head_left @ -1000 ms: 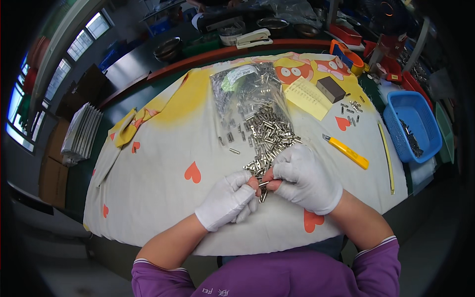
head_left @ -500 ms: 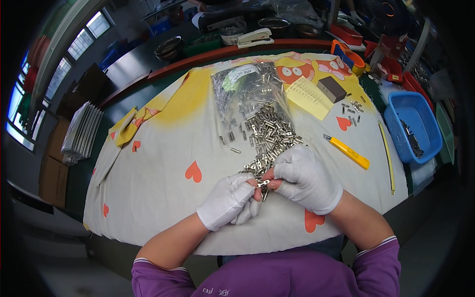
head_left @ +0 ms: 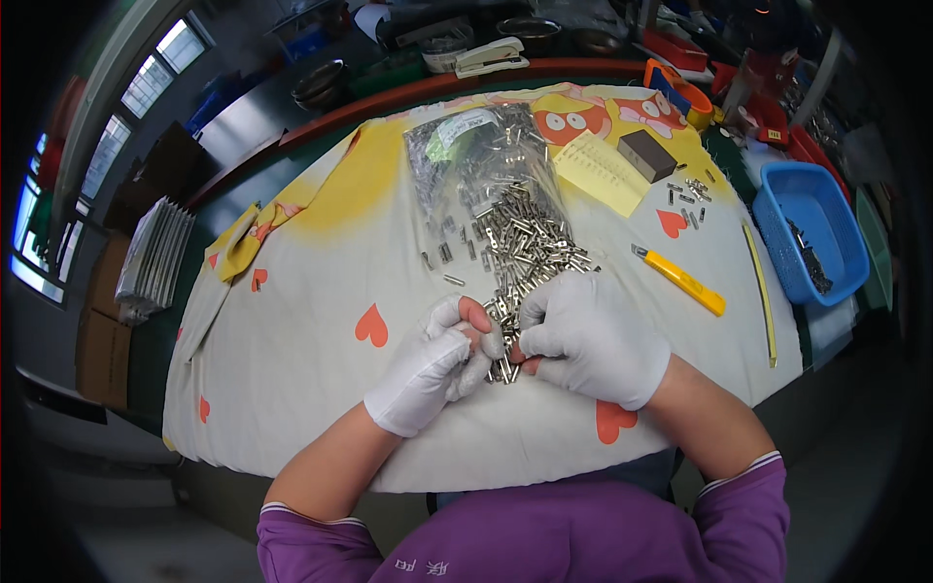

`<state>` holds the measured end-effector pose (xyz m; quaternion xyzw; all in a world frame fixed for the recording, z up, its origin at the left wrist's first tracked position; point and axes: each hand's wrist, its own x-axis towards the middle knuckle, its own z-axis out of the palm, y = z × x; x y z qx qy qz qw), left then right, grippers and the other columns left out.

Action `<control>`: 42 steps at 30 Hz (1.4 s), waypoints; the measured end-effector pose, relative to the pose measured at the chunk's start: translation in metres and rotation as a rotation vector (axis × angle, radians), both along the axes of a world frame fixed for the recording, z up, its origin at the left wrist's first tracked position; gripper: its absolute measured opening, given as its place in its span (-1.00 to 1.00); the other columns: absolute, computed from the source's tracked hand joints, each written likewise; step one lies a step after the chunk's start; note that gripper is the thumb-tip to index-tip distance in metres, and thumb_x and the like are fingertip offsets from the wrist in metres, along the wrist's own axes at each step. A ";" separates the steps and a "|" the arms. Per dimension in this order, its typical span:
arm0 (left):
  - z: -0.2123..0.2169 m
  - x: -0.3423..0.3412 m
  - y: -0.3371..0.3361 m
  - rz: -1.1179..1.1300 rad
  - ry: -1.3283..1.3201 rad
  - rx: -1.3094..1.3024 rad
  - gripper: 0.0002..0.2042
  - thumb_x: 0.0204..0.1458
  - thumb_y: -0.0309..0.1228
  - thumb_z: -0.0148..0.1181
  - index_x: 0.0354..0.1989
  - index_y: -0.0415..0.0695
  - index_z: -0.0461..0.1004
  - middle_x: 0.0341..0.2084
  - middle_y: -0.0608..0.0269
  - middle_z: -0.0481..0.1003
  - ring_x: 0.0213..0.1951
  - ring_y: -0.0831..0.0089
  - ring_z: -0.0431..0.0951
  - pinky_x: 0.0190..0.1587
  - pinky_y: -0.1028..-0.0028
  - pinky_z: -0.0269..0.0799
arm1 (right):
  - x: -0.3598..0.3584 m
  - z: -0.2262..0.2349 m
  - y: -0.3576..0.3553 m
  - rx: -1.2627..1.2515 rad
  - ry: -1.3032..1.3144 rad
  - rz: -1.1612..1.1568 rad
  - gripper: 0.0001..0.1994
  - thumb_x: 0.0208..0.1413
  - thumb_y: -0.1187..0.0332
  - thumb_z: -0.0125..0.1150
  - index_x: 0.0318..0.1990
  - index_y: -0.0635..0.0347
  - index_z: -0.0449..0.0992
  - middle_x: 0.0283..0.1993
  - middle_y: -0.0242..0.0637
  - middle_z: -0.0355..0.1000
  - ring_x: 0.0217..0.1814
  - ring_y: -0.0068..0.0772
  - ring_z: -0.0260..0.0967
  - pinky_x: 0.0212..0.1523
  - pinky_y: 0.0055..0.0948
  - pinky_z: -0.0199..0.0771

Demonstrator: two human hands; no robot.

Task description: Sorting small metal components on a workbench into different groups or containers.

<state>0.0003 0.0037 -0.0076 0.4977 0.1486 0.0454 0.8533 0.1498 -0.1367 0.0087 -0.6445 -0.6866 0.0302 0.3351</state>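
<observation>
A heap of small silvery metal clips (head_left: pixel 525 238) spills from the mouth of a clear plastic bag (head_left: pixel 457 180) and reaches down between my hands. My left hand (head_left: pixel 428 361), in a white glove with bare fingertips showing, is curled at the near left edge of the heap. Whether a part sits inside its fingers is hidden. My right hand (head_left: pixel 598 340), gloved the same way, has thumb and fingers bent together at the near end of the heap, touching the parts there. What its fingertips grip cannot be made out.
A yellow utility knife (head_left: pixel 685 284) lies right of the heap. Beyond it are a yellow note (head_left: pixel 603 175), a dark block (head_left: pixel 647 155) and loose metal parts (head_left: pixel 688 199). A blue basket (head_left: pixel 814 233) stands at the right, beside a yellow strip (head_left: pixel 762 291).
My hands have moved apart; the small metal clip held between their fingertips is no longer visible. My left hand has shifted left and up, while the right fingers have lowered onto the heap.
</observation>
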 end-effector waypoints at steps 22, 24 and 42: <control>0.018 0.000 -0.008 -0.127 0.329 0.295 -0.91 0.11 -0.37 -0.04 -0.36 -0.10 0.32 -0.65 0.40 0.32 -0.73 0.71 0.14 -0.69 0.67 0.02 | 0.001 0.007 -0.003 -0.001 0.150 -0.030 -0.82 -0.35 0.40 0.34 -0.58 0.18 0.42 -0.47 -0.27 0.37 -0.35 -0.19 0.30 -0.30 -0.30 0.26; 0.013 -0.001 -0.007 -0.134 0.306 0.272 -0.88 0.12 -0.34 -0.05 -0.38 -0.10 0.32 -0.67 0.41 0.31 -0.75 0.71 0.12 -0.71 0.66 -0.01 | 0.001 0.007 -0.004 0.085 0.098 -0.045 -0.83 -0.35 0.40 0.34 -0.58 0.17 0.45 -0.45 -0.29 0.38 -0.37 -0.20 0.31 -0.31 -0.30 0.26; 0.011 -0.002 -0.004 -0.166 0.266 0.184 -0.68 0.16 -0.13 -0.11 -0.47 -0.11 0.37 -0.73 0.38 0.32 -0.81 0.68 0.11 -0.76 0.64 -0.02 | 0.002 -0.001 0.002 0.206 0.106 -0.002 -0.86 -0.30 0.42 0.31 -0.54 0.21 0.48 -0.56 -0.22 0.37 -0.53 -0.15 0.34 -0.52 -0.31 0.31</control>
